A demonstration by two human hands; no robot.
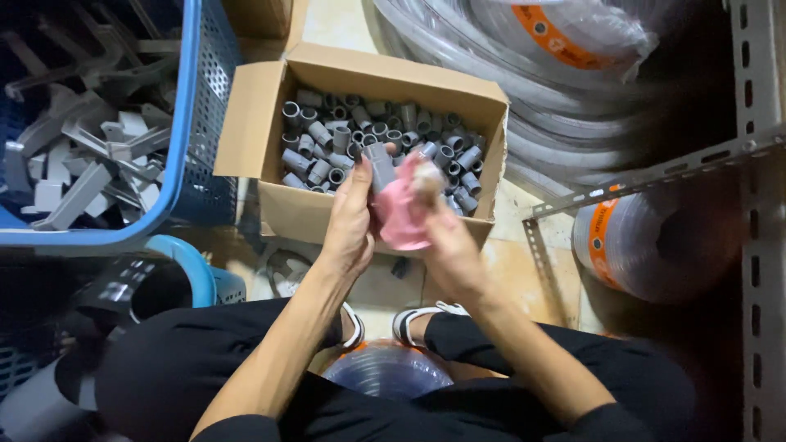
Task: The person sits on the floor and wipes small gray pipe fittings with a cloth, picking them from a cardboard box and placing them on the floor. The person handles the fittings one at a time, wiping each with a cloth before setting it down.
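My left hand (350, 221) holds a grey plastic pipe fitting (380, 166) upright by its lower part. My right hand (438, 229) grips a pink cloth (399, 214) and presses it against the fitting; the fingertips are blurred. Both hands hover over the near wall of an open cardboard box (304, 214). Several grey pipe fittings (344, 139) of the same kind fill the box.
A blue perforated basket (184, 123) with grey plastic brackets stands at the left. Coils of clear hose (524, 90) lie beyond the box, another roll (639, 241) at the right. A slotted metal shelf frame (757, 164) rises at the right. My knees and sandalled feet are below.
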